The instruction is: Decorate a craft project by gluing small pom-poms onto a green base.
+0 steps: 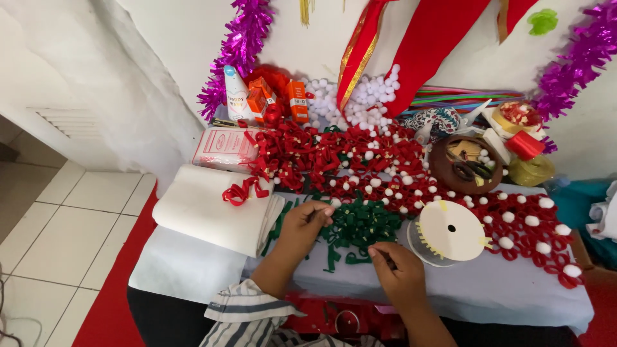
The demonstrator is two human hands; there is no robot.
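My left hand (303,226) rests with curled fingers on the near left edge of a pile of green ribbon pieces (357,226), pinching one of them. My right hand (400,273) is closed on a green ribbon strip at the pile's near right side. Behind the green pile lies a wide spread of red ribbon loops with white pompoms (385,168). A white ribbon spool (448,232) lies flat just right of the green pile.
A roll of white felt (205,209) with a red ribbon loop on it sits at the left. A brown round bowl (464,164) holds scissors at the back right. Glue boxes, a white bottle, loose pompoms and purple tinsel line the wall. Tiled floor lies left.
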